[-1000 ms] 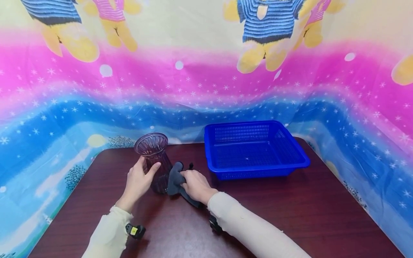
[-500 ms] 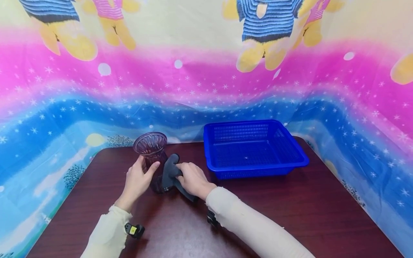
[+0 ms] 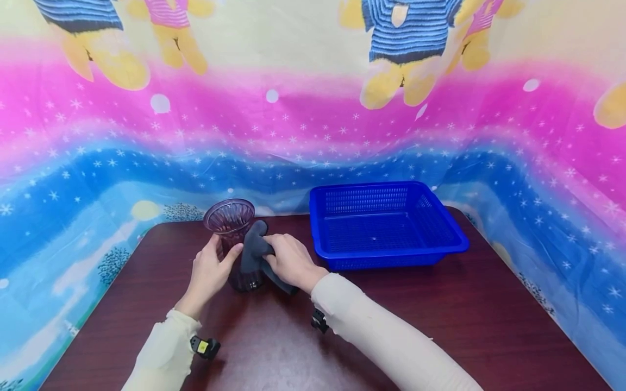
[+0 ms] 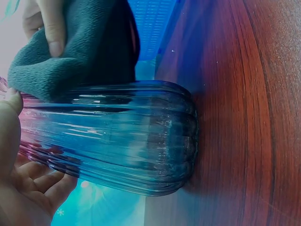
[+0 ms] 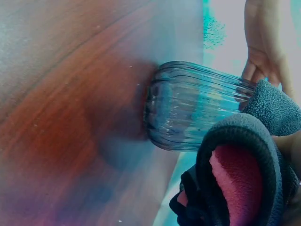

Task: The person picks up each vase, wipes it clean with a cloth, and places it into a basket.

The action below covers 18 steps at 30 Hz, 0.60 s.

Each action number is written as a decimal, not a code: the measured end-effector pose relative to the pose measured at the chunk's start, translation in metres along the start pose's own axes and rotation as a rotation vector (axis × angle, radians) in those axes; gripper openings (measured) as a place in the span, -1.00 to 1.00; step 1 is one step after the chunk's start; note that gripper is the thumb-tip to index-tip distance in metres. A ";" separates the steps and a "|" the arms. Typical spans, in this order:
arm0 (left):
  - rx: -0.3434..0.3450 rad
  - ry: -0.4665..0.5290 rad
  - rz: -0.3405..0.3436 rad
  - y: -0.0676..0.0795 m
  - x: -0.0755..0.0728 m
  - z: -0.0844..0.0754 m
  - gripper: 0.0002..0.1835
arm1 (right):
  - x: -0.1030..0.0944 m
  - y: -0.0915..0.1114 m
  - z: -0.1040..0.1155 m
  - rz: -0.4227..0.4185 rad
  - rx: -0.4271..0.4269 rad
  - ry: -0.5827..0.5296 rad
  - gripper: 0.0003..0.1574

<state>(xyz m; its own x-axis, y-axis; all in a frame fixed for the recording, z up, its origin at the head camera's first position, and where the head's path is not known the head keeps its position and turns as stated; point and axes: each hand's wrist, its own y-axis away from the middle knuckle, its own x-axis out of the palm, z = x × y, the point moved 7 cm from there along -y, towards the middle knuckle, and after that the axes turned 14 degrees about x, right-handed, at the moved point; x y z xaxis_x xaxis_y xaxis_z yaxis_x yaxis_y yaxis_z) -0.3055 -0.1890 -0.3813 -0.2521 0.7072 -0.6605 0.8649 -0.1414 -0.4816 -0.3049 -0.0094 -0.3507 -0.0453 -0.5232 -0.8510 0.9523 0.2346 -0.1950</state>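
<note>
A purple-tinted ribbed glass vase [image 3: 230, 217] with a flared rim stands upright on the table, left of the middle. My left hand [image 3: 211, 274] grips its side, thumb in front and fingers round the back. In my right hand [image 3: 293, 263] a dark grey cloth [image 3: 252, 250] is bunched and pressed against the vase's right side, below the rim. The left wrist view shows the cloth [image 4: 61, 61] lying on the upper part of the glass [image 4: 127, 136], with a fingertip on top. Seen from the right wrist, folds of the cloth [image 5: 244, 127] hang beside the vase [image 5: 193, 108].
A blue plastic basket [image 3: 391, 253] with perforated sides stands at the back right of the dark reddish-brown wooden table [image 3: 391, 336]. Behind the table hangs a colourful printed backdrop [image 3: 303, 130].
My right hand has slid the cloth up along the vase's side, away from me and slightly left. The left hand keeps its grip and the vase stays in place.
</note>
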 end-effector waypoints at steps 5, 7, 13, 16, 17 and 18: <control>-0.021 0.005 0.014 -0.001 0.001 0.001 -0.29 | -0.005 -0.002 0.004 0.002 0.001 -0.006 -0.81; -0.024 0.003 0.016 -0.001 0.001 0.001 -0.29 | -0.006 -0.003 0.004 0.004 0.004 -0.008 -0.79; -0.020 -0.006 0.014 -0.002 0.001 0.001 -0.31 | -0.005 -0.003 0.002 -0.002 0.014 -0.014 -0.75; -0.020 -0.007 0.015 -0.001 0.000 0.001 -0.30 | -0.002 -0.002 -0.001 -0.005 0.029 -0.020 -0.72; -0.020 -0.008 0.015 -0.001 0.000 0.001 -0.29 | -0.001 -0.002 -0.001 -0.007 0.032 -0.020 -0.72; -0.021 -0.008 0.016 -0.001 0.000 0.001 -0.29 | 0.001 -0.002 -0.002 -0.007 0.035 -0.024 -0.71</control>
<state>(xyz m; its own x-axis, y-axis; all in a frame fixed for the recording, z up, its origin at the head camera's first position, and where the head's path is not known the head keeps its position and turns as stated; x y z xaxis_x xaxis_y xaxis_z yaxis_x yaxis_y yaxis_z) -0.3069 -0.1892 -0.3814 -0.2417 0.6994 -0.6726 0.8776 -0.1382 -0.4590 -0.3071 -0.0082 -0.3519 -0.0449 -0.5446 -0.8375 0.9619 0.2028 -0.1834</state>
